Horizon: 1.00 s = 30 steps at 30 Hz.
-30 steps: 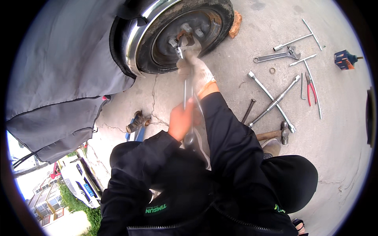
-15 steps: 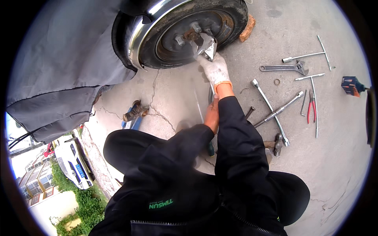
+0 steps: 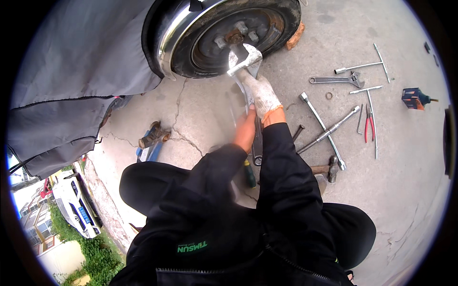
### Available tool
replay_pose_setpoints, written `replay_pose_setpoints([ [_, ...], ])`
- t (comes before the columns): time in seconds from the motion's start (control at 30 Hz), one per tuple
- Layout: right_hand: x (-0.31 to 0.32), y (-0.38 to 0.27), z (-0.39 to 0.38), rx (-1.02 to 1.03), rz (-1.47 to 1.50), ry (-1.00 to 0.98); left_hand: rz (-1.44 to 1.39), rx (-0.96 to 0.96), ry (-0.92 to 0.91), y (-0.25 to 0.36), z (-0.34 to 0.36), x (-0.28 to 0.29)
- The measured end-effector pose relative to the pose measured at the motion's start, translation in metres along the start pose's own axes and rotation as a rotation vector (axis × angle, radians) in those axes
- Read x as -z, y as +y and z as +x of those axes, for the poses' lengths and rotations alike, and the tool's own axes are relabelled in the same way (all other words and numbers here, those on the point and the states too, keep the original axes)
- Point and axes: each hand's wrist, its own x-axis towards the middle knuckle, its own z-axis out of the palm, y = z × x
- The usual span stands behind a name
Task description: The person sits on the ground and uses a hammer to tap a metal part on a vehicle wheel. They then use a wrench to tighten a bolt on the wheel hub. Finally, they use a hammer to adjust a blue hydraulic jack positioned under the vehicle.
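My right hand (image 3: 262, 95), in a white glove with an orange cuff, grips a large silver wrench (image 3: 246, 61) below its jaws. The jaws are close in front of the rusty hub (image 3: 234, 36) of a black wheel (image 3: 208, 66); whether they touch it I cannot tell. Lower on the wrench, my bare left hand (image 3: 244, 127) holds the handle, somewhat blurred. Beneath my forearms lie a green-handled tool (image 3: 250, 174) and another dark wrench (image 3: 258, 155).
Right on the concrete: cross wrench (image 3: 328, 132), two T-wrenches (image 3: 358, 66), adjustable wrench (image 3: 334, 80), red pliers (image 3: 367, 126), hammer (image 3: 332, 169), boxed tool (image 3: 412, 98). Left: blue jack (image 3: 150, 151), grey cover (image 3: 71, 57), parked white car (image 3: 71, 205). An orange brick (image 3: 295, 36) abuts the tyre.
Both hands and the wrench have moved to the right over the last second, and the wrench head is tilted differently, still just in front of the hub.
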Motion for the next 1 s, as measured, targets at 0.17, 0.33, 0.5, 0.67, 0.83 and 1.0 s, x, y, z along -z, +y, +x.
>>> replay_pose_setpoints([
  [0.17,-0.017,-0.011,-0.008,-0.030,0.050,0.091,0.126,-0.233,0.042,0.003,0.010,0.021],
  [0.33,-0.018,-0.014,-0.010,-0.065,0.050,0.056,-0.017,-0.234,-0.020,0.017,-0.004,0.020],
  [0.5,-0.015,-0.014,-0.008,-0.073,0.126,0.000,0.127,-0.311,0.087,0.020,-0.008,0.013],
  [0.67,-0.019,-0.026,-0.014,-0.060,0.264,-0.091,0.147,-0.364,0.050,0.026,-0.007,0.018],
  [0.83,-0.020,-0.022,-0.010,-0.056,0.228,-0.047,0.218,-0.428,0.102,0.026,-0.009,0.017],
  [1.0,-0.025,-0.039,-0.019,-0.128,0.108,-0.020,0.174,-0.402,0.076,0.033,-0.016,0.016],
])
